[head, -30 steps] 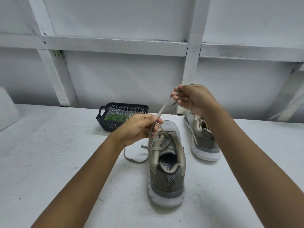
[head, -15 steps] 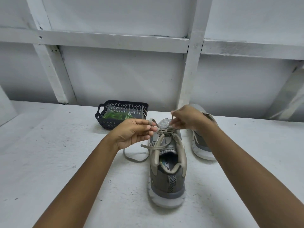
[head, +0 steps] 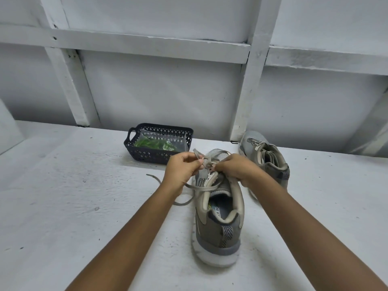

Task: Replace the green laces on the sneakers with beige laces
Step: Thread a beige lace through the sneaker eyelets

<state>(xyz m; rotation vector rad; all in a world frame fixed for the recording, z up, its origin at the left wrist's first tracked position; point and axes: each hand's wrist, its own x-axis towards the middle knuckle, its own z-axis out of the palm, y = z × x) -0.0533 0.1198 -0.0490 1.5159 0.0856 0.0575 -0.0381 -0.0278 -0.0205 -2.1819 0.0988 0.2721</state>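
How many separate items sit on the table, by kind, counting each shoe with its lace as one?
Sneakers: 2, the near sneaker, whose beige lace the left hand and right hand hold, and the far sneaker
Black basket: 1
Clear bag of green laces, inside the basket: 1
Total: 4

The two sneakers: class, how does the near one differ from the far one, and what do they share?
The left hand and right hand pinch the near sneaker's beige lace; the far sneaker is untouched. The near sneaker's lace trails onto the table; the far sneaker's does not. Both are grey with pale soles.
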